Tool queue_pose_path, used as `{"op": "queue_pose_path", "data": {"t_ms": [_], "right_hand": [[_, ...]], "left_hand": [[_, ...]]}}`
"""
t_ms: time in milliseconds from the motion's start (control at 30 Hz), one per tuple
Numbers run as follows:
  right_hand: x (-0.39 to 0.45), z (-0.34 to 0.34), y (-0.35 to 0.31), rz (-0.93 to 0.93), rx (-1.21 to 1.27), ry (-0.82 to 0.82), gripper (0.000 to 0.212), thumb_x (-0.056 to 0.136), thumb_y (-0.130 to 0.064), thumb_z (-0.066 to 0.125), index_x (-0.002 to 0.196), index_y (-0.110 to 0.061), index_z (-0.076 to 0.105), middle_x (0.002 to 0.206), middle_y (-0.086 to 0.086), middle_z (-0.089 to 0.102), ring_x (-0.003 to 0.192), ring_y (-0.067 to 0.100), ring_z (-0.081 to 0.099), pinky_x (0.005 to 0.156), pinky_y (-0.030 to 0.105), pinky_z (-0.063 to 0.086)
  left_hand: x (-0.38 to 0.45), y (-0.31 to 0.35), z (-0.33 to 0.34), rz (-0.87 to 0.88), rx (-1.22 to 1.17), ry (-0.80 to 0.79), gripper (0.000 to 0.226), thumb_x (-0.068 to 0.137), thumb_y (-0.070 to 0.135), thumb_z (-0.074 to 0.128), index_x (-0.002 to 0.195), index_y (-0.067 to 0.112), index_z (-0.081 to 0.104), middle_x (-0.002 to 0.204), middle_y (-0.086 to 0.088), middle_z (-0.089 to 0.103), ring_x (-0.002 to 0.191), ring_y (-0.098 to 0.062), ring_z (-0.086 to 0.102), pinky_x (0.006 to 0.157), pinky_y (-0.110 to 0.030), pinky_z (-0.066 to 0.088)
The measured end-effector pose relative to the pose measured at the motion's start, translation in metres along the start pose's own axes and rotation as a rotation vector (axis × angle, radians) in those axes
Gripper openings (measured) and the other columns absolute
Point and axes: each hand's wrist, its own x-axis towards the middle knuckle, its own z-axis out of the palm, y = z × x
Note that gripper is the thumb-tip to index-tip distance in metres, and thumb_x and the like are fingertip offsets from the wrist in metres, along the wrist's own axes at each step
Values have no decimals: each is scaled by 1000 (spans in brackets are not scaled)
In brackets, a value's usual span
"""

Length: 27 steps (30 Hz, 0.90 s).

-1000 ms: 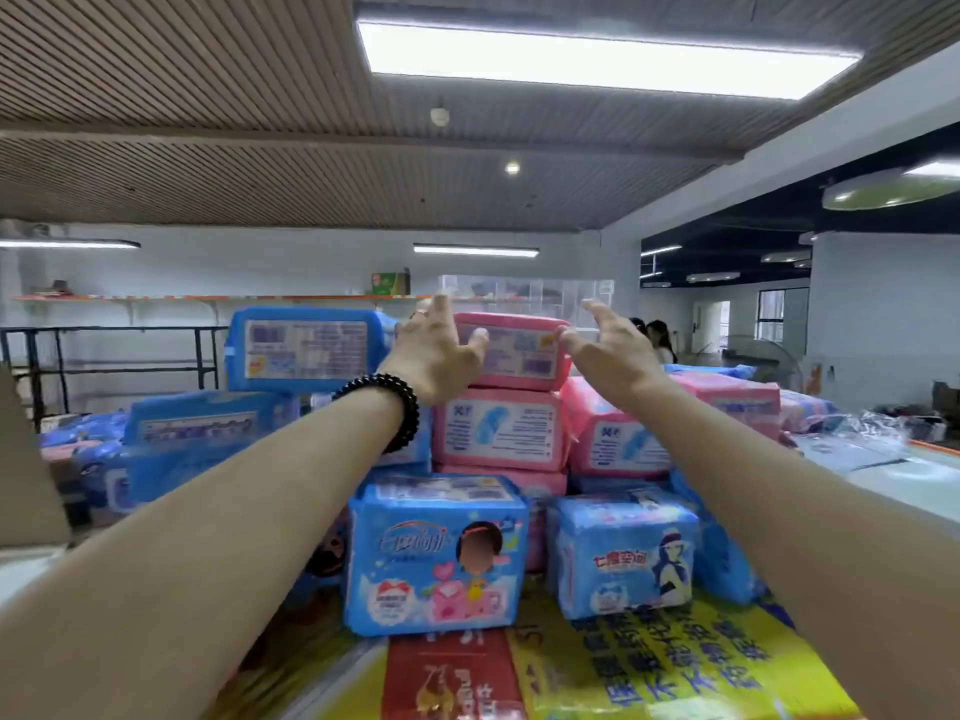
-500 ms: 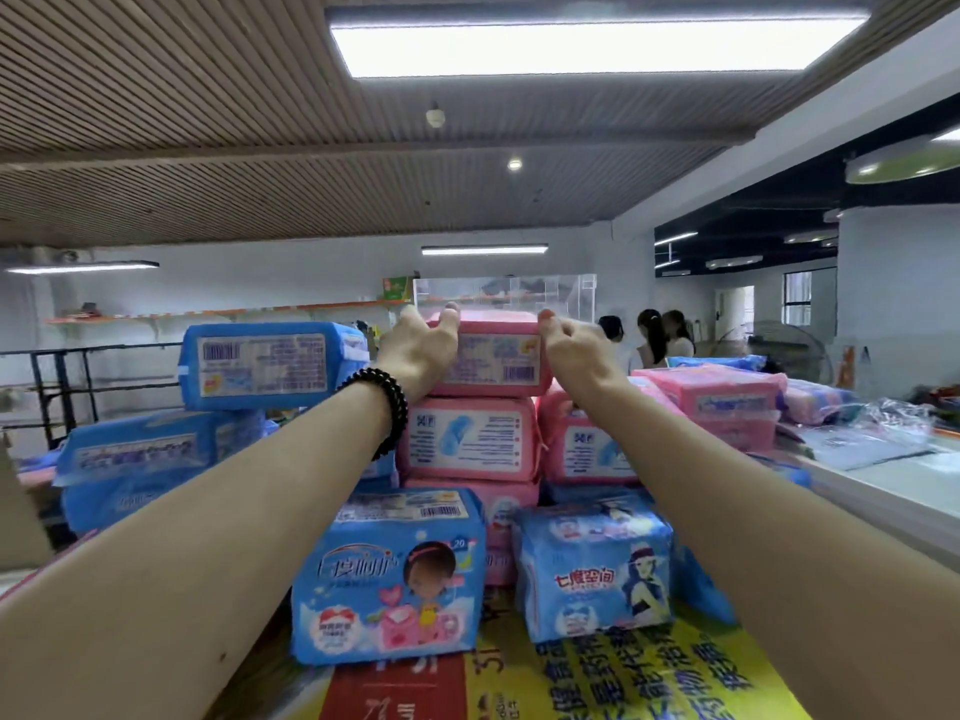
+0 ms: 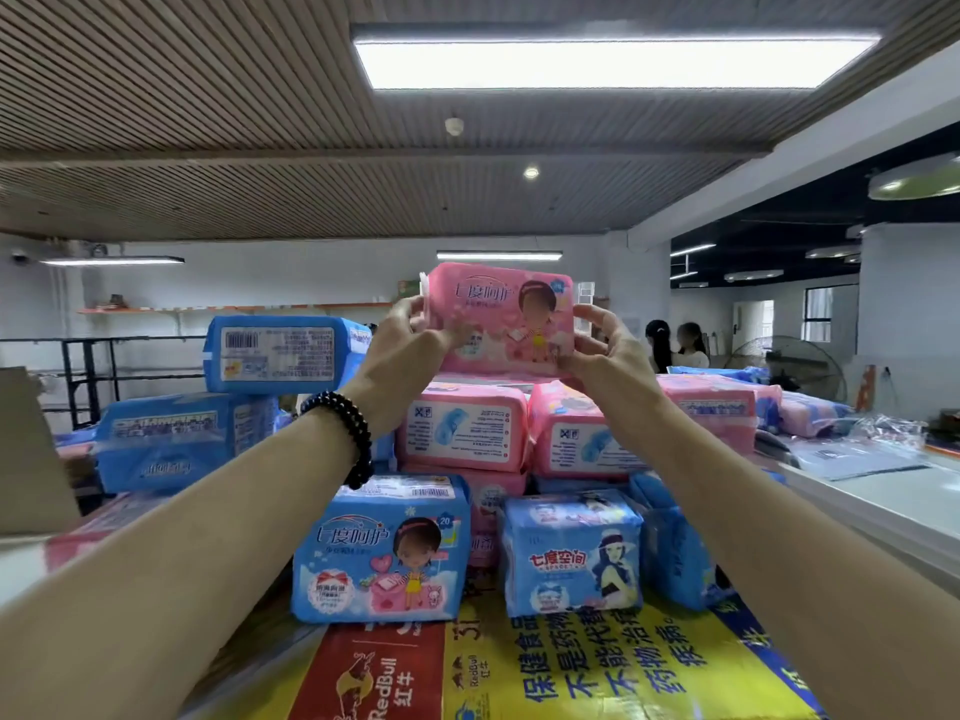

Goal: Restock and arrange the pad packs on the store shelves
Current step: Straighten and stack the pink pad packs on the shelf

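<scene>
Judging by the heap, the arranging is well under way but not finished: several pink and blue packs already stand stacked, while others lie loosely around them. The landmark is the pink stack (image 3: 462, 433) in the middle of the pile. Directly above it, lifted just clear of its top, is the pink pad pack (image 3: 501, 317), held upright with its printed front toward the camera. It has yet to be set in a final place.

The left hand (image 3: 410, 345) grips the pack's left end, thumb on the front and fingers curled behind. The right hand (image 3: 605, 348) grips the right end the same way, fingers wrapped round the lower corner.

Left of the pink stack, blue packs (image 3: 283, 353) lie piled flat. In front of it stand a blue pack with a cartoon girl (image 3: 382, 550) and a smaller blue pack (image 3: 571, 553), both on a yellow printed sheet (image 3: 597, 667).
</scene>
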Motion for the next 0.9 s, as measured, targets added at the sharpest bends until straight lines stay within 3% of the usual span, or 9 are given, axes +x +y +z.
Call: {"op": "queue_pose_path", "data": {"t_ms": [133, 200, 333, 500, 600, 700, 767, 833, 900], "right_hand": [[-6, -4, 1, 20, -29, -59, 75, 88, 9, 65, 152, -14, 33, 111, -3, 73, 101, 9, 71, 86, 25, 57], [-12, -3, 0, 17, -31, -79, 74, 88, 12, 62, 151, -14, 35, 117, -2, 71, 103, 8, 70, 84, 22, 57], [-28, 2, -11, -14, -51, -51, 45, 93, -7, 65, 136, -13, 55, 100, -10, 75, 89, 4, 72, 71, 19, 56], [-64, 8, -30, -57, -163, 30, 24, 94, -30, 64, 113, -17, 66, 77, -4, 71, 81, 20, 68, 86, 42, 60], [-96, 14, -40, -66, -205, 49, 20, 94, -34, 64, 104, -19, 71, 66, 6, 68, 89, 38, 69, 92, 51, 56], [-131, 25, -44, -75, -232, 43, 15, 95, -30, 65, 102, -20, 73, 97, 35, 68, 91, 35, 69, 94, 50, 55], [-154, 37, -43, -78, -237, 59, 11, 94, -27, 67, 101, -23, 74, 103, 39, 65, 84, 42, 66, 88, 50, 58], [-180, 48, -41, -73, -236, 102, 8, 94, -26, 67, 98, -23, 74, 100, 41, 64, 78, 37, 64, 83, 45, 59], [-204, 56, -41, -72, -241, 157, 8, 93, -31, 68, 96, -26, 75, 94, 39, 66, 76, 38, 65, 87, 52, 58]], "left_hand": [[-15, -4, -5, -10, 3, 26, 43, 88, 3, 71, 127, 9, 55, 104, -1, 74, 91, -17, 75, 87, -38, 60], [-23, -4, -8, -13, 2, 42, 42, 86, 1, 71, 125, 9, 56, 104, -1, 75, 87, -16, 75, 85, -37, 60], [-41, 3, -15, -6, -13, 30, 45, 86, -1, 70, 128, 7, 55, 111, -5, 73, 92, -15, 74, 78, -29, 60], [-76, 17, -18, 63, 9, -59, 36, 88, -6, 67, 117, 12, 58, 104, 1, 73, 83, -6, 74, 68, -18, 56], [-104, 20, -26, 132, 79, -83, 31, 87, -4, 69, 108, 17, 61, 102, 4, 73, 86, -6, 73, 72, -20, 57], [-136, 20, -44, 158, 173, -98, 41, 87, 1, 72, 125, 6, 57, 108, 3, 73, 95, -9, 72, 79, -26, 60], [-160, 18, -57, 156, 216, -114, 48, 87, 4, 74, 129, 5, 53, 114, 0, 72, 104, -12, 70, 87, -33, 60], [-184, 16, -67, 171, 242, -128, 45, 87, 6, 74, 127, 9, 53, 117, 1, 71, 109, -11, 68, 91, -33, 59], [-208, 16, -75, 186, 223, -142, 42, 88, 6, 74, 124, 13, 53, 118, 2, 70, 111, -9, 67, 93, -33, 58]]}}
